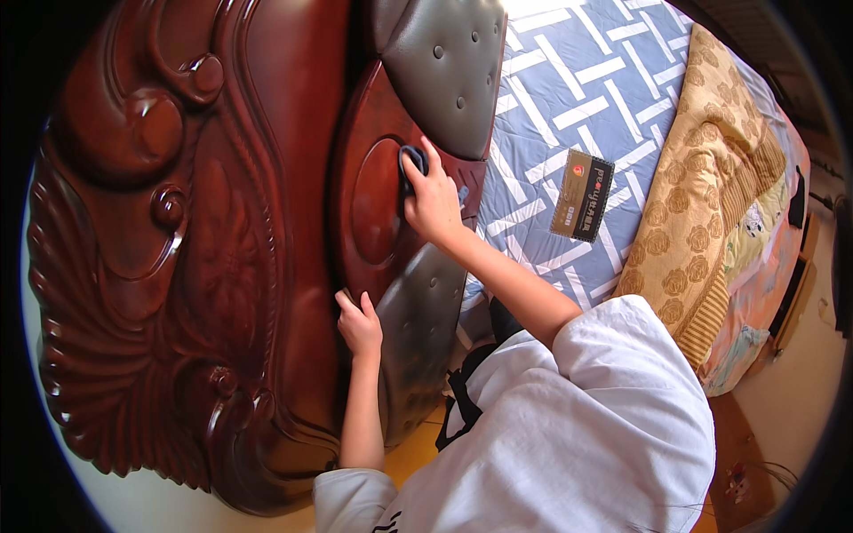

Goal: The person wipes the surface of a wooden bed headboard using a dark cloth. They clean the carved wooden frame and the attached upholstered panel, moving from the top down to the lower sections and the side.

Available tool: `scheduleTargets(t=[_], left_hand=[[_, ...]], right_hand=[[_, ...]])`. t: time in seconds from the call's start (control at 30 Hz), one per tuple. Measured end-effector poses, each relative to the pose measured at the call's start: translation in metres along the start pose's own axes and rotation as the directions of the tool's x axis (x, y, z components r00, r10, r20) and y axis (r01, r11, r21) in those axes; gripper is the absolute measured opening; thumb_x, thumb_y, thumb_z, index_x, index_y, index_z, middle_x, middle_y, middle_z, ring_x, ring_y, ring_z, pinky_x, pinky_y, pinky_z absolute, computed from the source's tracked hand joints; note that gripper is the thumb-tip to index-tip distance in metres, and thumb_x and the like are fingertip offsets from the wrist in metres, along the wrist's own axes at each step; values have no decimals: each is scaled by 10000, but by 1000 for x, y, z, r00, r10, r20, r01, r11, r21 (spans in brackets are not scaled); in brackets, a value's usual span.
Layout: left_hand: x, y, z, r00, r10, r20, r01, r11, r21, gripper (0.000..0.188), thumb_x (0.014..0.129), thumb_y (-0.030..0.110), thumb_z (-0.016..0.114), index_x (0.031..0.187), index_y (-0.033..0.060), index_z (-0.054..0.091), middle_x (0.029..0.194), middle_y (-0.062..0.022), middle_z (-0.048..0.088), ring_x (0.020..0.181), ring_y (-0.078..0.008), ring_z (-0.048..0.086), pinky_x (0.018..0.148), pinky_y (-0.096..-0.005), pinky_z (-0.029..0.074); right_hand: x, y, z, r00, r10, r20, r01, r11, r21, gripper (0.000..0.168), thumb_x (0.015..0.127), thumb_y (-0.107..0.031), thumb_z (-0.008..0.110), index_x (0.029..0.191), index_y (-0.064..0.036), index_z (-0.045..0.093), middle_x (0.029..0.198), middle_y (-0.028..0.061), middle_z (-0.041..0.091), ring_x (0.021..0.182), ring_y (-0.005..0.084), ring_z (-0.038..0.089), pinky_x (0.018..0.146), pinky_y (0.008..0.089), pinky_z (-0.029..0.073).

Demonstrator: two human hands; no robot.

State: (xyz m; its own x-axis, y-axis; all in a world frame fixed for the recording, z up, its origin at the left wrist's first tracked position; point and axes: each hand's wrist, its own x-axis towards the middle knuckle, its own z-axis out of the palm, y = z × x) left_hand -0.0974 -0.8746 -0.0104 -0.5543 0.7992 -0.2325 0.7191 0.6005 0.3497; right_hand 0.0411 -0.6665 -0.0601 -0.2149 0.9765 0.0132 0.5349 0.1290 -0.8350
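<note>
A dark red carved wooden headboard with a glossy finish fills the left side. On its centre panel is a raised oval. My right hand presses a dark blue bunched object, probably a cloth, against the panel at the oval's upper right rim. My left hand holds the panel's edge lower down, its fingers curled over the wood and partly hidden. Grey tufted leather-like pads, an upper pad and a lower pad, flank the panel.
A mattress with a blue and white patterned cover lies right of the headboard, bearing a printed label. A tan rose-patterned blanket lies folded across it. Yellowish floor shows below.
</note>
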Motion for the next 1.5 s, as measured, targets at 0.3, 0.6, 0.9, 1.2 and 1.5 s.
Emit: scheduleTargets(t=[0.3, 0.6, 0.9, 1.2, 1.5], left_hand=[[1, 3, 0, 1000, 8, -3, -8, 1000, 8, 356, 970, 218, 503, 1183, -56, 425, 1034, -344, 596, 923, -515, 572, 740, -545, 466], [0, 2, 0, 999, 11, -37, -9, 999, 41, 378, 953, 277, 531, 1156, -28, 436, 915, -322, 620, 828, -509, 586, 680, -566, 457], [3, 0, 5, 996, 56, -62, -54, 998, 34, 364, 956, 287, 533, 1138, -13, 439, 888, -311, 624, 803, -498, 593, 654, -567, 461], [-7, -13, -5, 999, 16, -30, -14, 999, 52, 395, 967, 358, 514, 1109, 1, 421, 888, -299, 633, 799, -482, 604, 651, -552, 475], [-68, -50, -12, 977, 194, -91, -199, 979, -41, 646, 903, 390, 606, 1353, -1, 357, 1240, -269, 526, 1056, -438, 561, 842, -490, 484]], right_hand=[[-75, -45, -5, 913, -294, 282, 294, 955, 43, 587, 646, -25, 625, 1216, -164, 618, 1510, 208, 317, 969, 276, 559, 823, 355, 419], [-36, 19, 14, 992, 48, 115, -46, 999, -21, 711, 638, 46, 563, 1331, -104, 516, 1506, 299, 241, 1047, 436, 565, 821, 461, 480], [-66, -38, -5, 875, -349, 335, 398, 913, -89, 610, 645, -17, 617, 1235, -171, 616, 1540, 162, 290, 929, 271, 531, 819, 375, 418], [-124, 54, -38, 877, 90, 471, -134, 989, 61, 474, 730, -28, 506, 1166, -94, 682, 1427, 183, 443, 1109, 312, 589, 956, 393, 452], [-181, 155, -151, 375, 425, 824, -779, -337, 529, 233, 762, -200, 449, 786, -25, 602, 776, 117, 664, 719, 286, 653, 774, 424, 561]])
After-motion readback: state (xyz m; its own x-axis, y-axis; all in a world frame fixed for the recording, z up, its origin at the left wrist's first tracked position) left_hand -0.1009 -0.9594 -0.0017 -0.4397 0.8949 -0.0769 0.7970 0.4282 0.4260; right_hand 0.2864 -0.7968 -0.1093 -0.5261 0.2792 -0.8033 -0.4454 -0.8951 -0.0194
